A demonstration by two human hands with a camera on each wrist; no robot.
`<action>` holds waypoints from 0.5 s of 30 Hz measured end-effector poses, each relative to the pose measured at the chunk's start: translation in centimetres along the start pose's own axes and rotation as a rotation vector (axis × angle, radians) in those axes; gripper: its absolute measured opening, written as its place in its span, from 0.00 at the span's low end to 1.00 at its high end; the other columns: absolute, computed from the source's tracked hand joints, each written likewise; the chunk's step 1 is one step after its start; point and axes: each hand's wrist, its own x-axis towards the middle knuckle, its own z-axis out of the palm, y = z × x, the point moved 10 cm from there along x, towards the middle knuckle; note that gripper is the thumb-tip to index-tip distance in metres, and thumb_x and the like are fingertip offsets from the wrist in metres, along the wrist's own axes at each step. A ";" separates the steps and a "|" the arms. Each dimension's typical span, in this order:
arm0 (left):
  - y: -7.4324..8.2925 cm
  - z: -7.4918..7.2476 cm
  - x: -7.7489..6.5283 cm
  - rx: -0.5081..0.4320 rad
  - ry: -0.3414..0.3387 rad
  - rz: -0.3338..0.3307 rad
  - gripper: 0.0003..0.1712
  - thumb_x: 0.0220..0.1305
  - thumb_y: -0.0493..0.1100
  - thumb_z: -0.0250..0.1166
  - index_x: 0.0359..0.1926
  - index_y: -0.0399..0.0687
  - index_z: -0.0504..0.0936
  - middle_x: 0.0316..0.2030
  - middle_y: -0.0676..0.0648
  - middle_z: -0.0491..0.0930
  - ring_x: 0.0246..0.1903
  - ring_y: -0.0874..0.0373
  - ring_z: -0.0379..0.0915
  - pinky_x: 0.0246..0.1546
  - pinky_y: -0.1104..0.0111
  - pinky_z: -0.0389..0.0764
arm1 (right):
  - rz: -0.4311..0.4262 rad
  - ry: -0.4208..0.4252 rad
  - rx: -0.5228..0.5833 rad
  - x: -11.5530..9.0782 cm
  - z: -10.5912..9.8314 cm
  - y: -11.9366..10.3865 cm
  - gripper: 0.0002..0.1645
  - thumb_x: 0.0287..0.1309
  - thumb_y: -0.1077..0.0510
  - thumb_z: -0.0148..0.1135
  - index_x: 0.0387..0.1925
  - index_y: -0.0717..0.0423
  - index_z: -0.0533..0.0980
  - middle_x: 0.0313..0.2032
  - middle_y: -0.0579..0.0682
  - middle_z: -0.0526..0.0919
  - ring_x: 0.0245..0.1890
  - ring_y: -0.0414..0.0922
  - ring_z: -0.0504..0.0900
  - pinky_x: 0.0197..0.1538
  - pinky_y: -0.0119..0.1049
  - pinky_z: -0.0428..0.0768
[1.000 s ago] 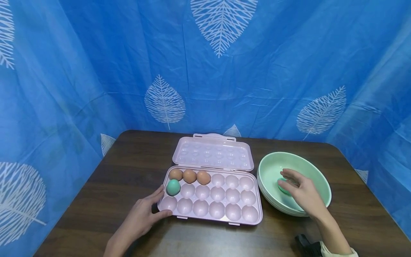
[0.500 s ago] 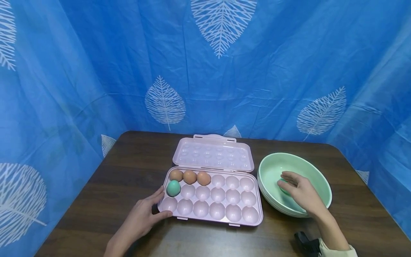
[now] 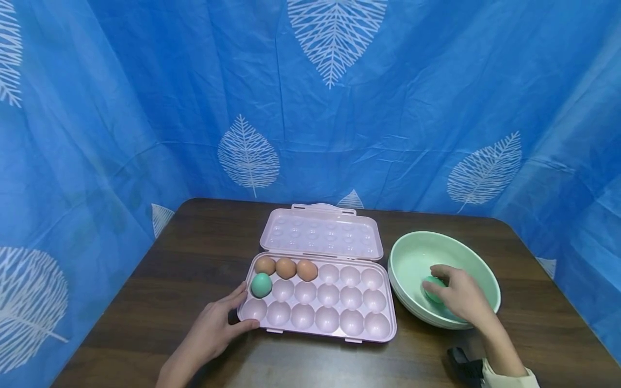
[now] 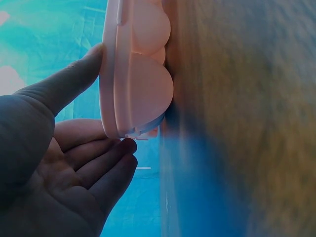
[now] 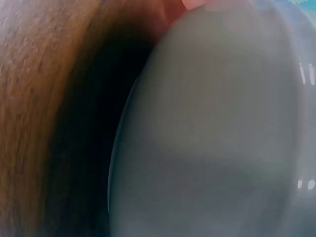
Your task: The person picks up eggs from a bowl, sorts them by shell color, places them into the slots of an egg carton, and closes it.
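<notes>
My left hand [image 3: 211,328] rests at the near left corner of a pink egg box [image 3: 317,334], thumb on the front rim and fingers along the left end. In the left wrist view the thumb touches the rim [image 4: 108,89] and the fingers lie fairly straight. Three brown eggs [image 3: 286,268] fill the left of the back row; a green egg [image 3: 261,285] sits in front of the leftmost. Inside a pale green bowl [image 3: 405,253], my right hand [image 3: 463,299] pinches another green egg [image 3: 434,291] between thumb and fingers, which partly hide it.
The egg box's lid [image 3: 321,234] lies folded back behind it. Close to its right end stands the bowl, whose outer wall [image 5: 207,123] fills the right wrist view. A blue curtain [image 3: 194,97] hangs behind the dark wooden table [image 3: 213,231].
My right fingers have closed in on the green egg in the bowl, and the egg has shifted slightly toward the near right. The left hand and the egg box stay in place.
</notes>
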 end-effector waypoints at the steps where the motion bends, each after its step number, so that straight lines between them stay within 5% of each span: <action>1: 0.0 0.0 0.0 0.000 0.000 0.000 0.46 0.44 0.61 0.69 0.62 0.45 0.68 0.64 0.44 0.60 0.60 0.43 0.59 0.55 0.47 0.64 | 0.003 -0.014 -0.008 0.0 0.2 0.0 0.29 0.54 0.51 0.64 0.48 0.71 0.74 0.45 0.64 0.79 0.45 0.59 0.76 0.43 0.53 0.74; 15: 0.0 -0.1 0.1 0.002 0.009 0.009 0.46 0.43 0.61 0.70 0.61 0.44 0.69 0.64 0.45 0.60 0.60 0.43 0.60 0.54 0.49 0.66 | 0.033 -0.134 0.028 0.1 1.5 -0.1 0.26 0.48 0.54 0.68 0.45 0.68 0.76 0.39 0.59 0.81 0.39 0.54 0.80 0.40 0.47 0.78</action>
